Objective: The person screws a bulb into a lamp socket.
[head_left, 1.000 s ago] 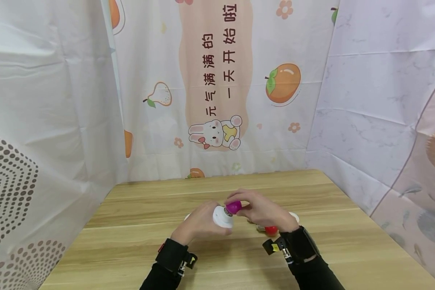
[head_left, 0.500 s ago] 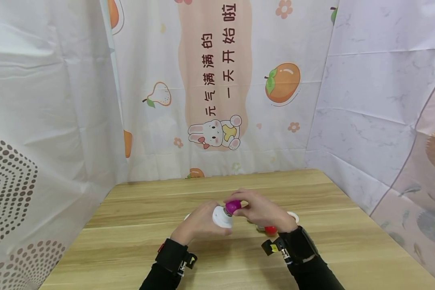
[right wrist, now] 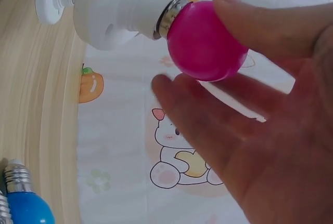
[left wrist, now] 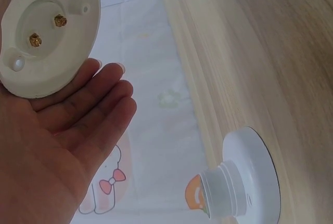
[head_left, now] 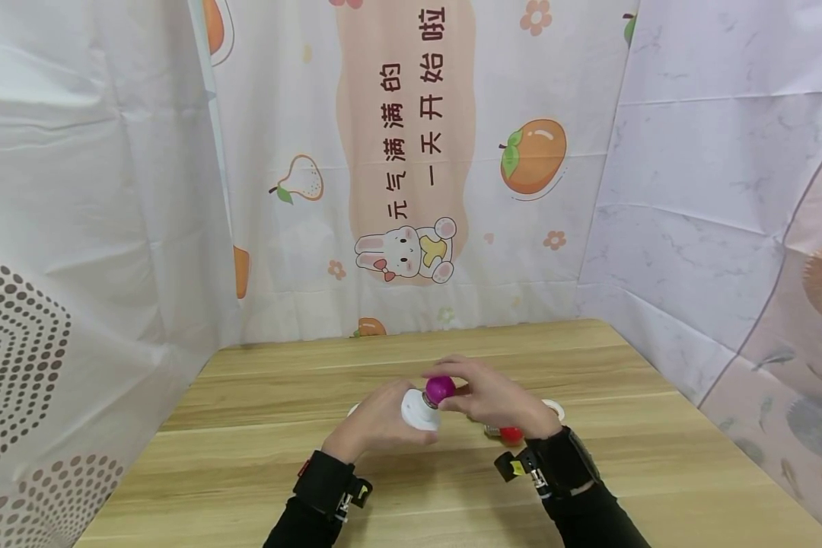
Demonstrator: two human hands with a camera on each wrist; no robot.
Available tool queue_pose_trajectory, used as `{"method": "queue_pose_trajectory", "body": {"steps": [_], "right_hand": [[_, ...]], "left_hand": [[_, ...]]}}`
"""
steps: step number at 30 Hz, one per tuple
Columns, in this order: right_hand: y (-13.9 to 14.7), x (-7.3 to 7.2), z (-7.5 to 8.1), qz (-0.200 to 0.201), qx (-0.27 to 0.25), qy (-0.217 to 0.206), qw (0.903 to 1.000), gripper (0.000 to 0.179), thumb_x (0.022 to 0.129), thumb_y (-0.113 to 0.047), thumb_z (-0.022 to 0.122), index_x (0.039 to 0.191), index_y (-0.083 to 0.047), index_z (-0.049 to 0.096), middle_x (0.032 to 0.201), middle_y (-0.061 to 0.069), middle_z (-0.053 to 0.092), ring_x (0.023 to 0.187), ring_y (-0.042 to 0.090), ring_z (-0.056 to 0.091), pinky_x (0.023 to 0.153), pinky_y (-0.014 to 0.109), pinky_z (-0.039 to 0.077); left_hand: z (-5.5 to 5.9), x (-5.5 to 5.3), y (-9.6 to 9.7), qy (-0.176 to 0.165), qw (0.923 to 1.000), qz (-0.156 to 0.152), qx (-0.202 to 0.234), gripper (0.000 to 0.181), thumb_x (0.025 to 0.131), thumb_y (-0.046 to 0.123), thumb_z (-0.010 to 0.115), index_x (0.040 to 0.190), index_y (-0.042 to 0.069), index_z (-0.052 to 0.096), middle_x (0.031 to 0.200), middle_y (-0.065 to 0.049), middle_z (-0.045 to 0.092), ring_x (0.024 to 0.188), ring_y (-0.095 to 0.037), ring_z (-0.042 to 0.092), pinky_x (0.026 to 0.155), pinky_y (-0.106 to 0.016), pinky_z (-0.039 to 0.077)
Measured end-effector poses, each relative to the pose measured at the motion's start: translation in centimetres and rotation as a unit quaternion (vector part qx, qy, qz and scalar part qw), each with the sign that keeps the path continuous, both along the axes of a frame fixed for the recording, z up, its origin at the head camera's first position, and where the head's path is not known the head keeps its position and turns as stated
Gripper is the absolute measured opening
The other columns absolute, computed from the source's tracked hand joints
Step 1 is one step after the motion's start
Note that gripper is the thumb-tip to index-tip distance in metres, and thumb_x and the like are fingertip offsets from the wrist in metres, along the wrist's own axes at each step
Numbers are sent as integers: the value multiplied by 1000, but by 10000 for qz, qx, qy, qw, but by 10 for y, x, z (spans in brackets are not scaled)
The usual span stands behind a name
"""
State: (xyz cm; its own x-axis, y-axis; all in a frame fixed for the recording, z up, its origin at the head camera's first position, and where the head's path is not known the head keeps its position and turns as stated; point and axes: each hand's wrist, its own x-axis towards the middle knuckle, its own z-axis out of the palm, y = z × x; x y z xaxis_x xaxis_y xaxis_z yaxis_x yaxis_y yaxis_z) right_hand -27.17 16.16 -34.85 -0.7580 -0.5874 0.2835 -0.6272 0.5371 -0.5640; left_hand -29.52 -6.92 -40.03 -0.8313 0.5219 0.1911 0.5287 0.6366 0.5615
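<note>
Above the table my left hand (head_left: 377, 422) holds a white lamp holder (head_left: 418, 415) by its round base, tilted with its socket toward the right. The left wrist view shows the underside of that base (left wrist: 52, 70), with two brass screws. A magenta light bulb (head_left: 441, 390) sits with its metal screw base partly inside the socket; some thread (right wrist: 169, 18) still shows. My right hand (head_left: 489, 392) has its thumb and fingers around the bulb's globe. In the right wrist view the thumb overlaps the globe's edge and the fingers lie loosely below and behind it.
A red bulb (head_left: 511, 435) lies on the wooden table (head_left: 301, 487) under my right wrist. A white round thing (head_left: 555, 409) shows behind that wrist. Another white lamp holder (left wrist: 255, 177) stands on the table. A blue bulb (right wrist: 28, 208) lies beside another metal screw base.
The right fingers have shifted and spread slightly around the magenta bulb, so more of its globe shows. My left hand and the lamp holder have stayed nearly still.
</note>
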Motion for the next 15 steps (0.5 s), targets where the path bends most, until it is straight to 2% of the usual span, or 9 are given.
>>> {"method": "queue_pose_trajectory", "body": {"steps": [3, 6, 10, 15], "right_hand": [[1, 0, 1, 218, 41, 128, 9997, 45, 92, -2, 73, 135, -13, 66, 141, 9, 56, 122, 27, 60, 96, 34, 53], [2, -1, 1, 398, 47, 220, 9990, 41, 91, 4, 72, 128, -12, 69, 142, 11, 57, 127, 30, 57, 98, 36, 52], [3, -2, 1, 473, 33, 300, 9984, 35, 91, 6, 70, 121, -12, 72, 137, 9, 61, 125, 29, 58, 99, 36, 51], [3, -2, 1, 460, -45, 176, 9988, 35, 92, 7, 68, 120, -13, 73, 132, 3, 62, 121, 25, 59, 99, 35, 51]], "left_hand": [[0, 0, 0, -34, 10000, -3, 9, 67, 69, 57, 84, 116, 17, 59, 96, 11, 60, 82, -9, 58, 68, -29, 50], [0, 0, -1, -71, 10000, 4, 46, 68, 69, 57, 85, 117, 17, 59, 97, 11, 60, 83, -9, 58, 68, -30, 50], [-1, 0, -1, -49, 9999, -16, 94, 68, 68, 57, 85, 117, 17, 60, 96, 11, 60, 83, -9, 58, 68, -29, 50], [-1, 0, 0, -37, 9999, -49, 124, 68, 67, 57, 84, 117, 17, 60, 96, 12, 60, 82, -9, 58, 68, -29, 50]]}}
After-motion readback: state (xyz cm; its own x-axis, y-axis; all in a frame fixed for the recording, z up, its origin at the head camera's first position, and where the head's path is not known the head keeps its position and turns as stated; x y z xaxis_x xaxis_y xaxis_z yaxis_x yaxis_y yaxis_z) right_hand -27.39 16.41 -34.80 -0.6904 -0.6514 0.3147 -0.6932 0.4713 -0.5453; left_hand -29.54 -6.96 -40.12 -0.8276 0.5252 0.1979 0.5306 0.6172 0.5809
